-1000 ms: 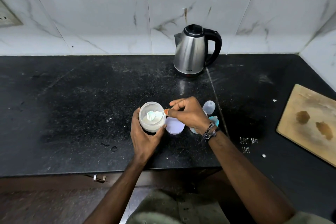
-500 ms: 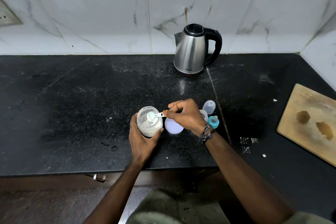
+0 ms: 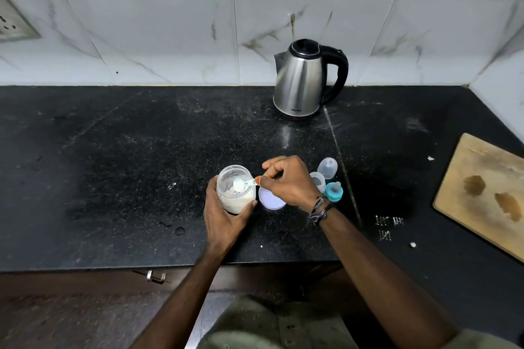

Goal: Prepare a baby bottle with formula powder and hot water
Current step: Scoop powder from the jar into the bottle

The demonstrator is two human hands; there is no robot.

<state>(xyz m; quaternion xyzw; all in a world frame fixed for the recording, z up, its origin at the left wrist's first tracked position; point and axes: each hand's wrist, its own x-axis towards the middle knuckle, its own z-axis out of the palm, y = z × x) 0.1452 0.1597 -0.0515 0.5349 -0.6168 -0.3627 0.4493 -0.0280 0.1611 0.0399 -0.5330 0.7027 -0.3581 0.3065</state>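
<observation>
Head view: you're looking down at a black speckled desk point(image 3: 113, 167) against a marble-tiled wall.
Left hand point(image 3: 224, 215): your grip is wrapped round the lower half of the jar point(image 3: 236, 188), thumb on the right side, fingers on the left, holding it upright on the desk.
Jar: clear, lid off, white powder point(image 3: 236, 201) filling the bottom part, more smeared up the inside walls.
Right hand point(image 3: 289, 181): your grip is pinching the handle of the scoop point(image 3: 241, 183), thumb and forefinger tight on its end, other fingers curled in.
Scoop: small, pale, its bowl sits over the jar's mouth, handle pointing right toward your fingers. Can't tell how much powder is in it, too small.
Lid point(image 3: 270, 198): round, white, flat on the desk just right of the jar, partly under your right hand.
Bottle point(image 3: 318, 181): clear, open, just behind your right wrist, mostly hidden.
Cap point(image 3: 327, 168): clear dome, standing just beyond the bottle.
Teat point(image 3: 334, 191): in its teal ring, sitting right beside the bottle, near your wrist band point(image 3: 319, 211).
Kettle point(image 3: 304, 79): steel, black handle to the right, at the back by the wall, well apart from the jar.
Board point(image 3: 487, 193): wooden, stained, far right edge.
</observation>
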